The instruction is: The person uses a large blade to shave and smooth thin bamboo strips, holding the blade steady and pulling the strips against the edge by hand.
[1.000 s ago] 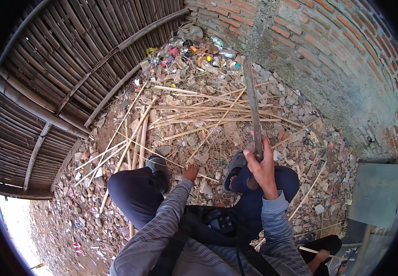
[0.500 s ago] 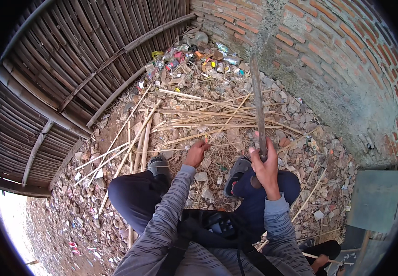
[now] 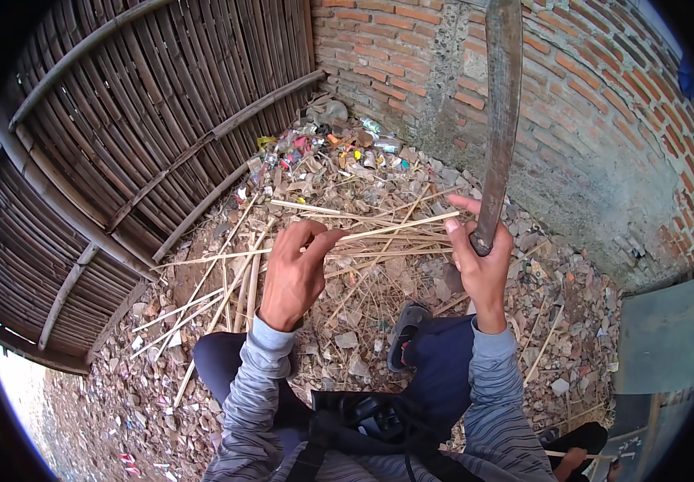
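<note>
My left hand [image 3: 291, 277] is closed in a pinch on a thin pale bamboo strip [image 3: 403, 227], held roughly level across the view. The strip's right end reaches the thumb of my right hand [image 3: 487, 277]; whether they touch I cannot tell. My right hand is wrapped round a machete [image 3: 502, 112], its long dark, worn blade pointing up and away. The index finger of that hand sticks out to the left, and its palm hides most of the handle. Beyond and below my hands, loose bamboo strips [image 3: 387, 251] lie crisscrossed on the stony ground.
A bamboo slat wall [image 3: 122, 120] rises on the left, a brick wall [image 3: 395, 48] behind and to the right. Mixed litter [image 3: 339, 149] fills the far corner. A grey-green panel [image 3: 661, 337] stands at right. Near it, another person's hand [image 3: 575, 459] holds a pale strip.
My left hand has risen and moved left, lifting the bamboo strip off the ground. The right hand has raised the machete and shifted slightly right. The view has tilted up a little.
</note>
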The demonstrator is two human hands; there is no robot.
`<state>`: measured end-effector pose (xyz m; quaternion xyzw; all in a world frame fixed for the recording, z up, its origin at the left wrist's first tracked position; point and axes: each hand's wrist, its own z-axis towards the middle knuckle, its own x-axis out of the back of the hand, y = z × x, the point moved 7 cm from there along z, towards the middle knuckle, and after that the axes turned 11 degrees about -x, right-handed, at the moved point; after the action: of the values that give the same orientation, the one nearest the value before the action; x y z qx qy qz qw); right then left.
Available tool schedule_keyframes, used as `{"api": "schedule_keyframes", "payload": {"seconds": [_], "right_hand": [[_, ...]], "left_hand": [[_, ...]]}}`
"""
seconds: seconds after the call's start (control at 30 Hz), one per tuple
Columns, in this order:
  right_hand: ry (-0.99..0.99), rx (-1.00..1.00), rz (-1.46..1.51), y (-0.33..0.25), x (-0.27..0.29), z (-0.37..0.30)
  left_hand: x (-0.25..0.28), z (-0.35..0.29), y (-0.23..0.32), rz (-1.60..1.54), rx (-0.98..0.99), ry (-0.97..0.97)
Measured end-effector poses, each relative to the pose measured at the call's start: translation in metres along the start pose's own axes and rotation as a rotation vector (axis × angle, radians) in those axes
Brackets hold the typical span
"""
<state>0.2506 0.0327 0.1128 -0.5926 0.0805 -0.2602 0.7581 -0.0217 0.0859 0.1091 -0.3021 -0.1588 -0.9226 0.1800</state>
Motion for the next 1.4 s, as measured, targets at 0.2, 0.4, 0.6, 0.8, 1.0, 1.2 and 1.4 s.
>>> {"api": "schedule_keyframes", "payload": {"seconds": [0.2,0.4,0.6,0.8,1.0,1.2,1.4], "right_hand": [[-0.172,0.03,0.166,-0.034,-0.011,-0.002],[-0.22,-0.012,0.297,-0.041,-0.024,-0.005],[-0.248,-0.04,0.449,-0.056,-0.037,0.004],[-0.245,-0.082,0.441,-0.043,-0.046,0.017],[-0.05,0.202,-0.096,-0.006,-0.041,0.033],[-0.152,0.512,-0.469,-0.013,-0.079,0.005],[-0.299,0.529,-0.595,-0.001,-0.104,-0.009]], "left_hand": [[0.029,-0.001,0.02,-0.075,0.056,0.073],[0.038,-0.007,0.032,-0.169,0.084,-0.023],[0.048,-0.006,0.031,-0.258,0.19,0.037],[0.046,-0.021,0.008,-0.321,0.337,0.045],[0.028,-0.027,-0.013,-0.318,0.467,0.012],[0.014,-0.028,-0.014,-0.323,0.502,-0.05],[-0.002,-0.033,-0.009,-0.503,0.625,-0.058]]}}
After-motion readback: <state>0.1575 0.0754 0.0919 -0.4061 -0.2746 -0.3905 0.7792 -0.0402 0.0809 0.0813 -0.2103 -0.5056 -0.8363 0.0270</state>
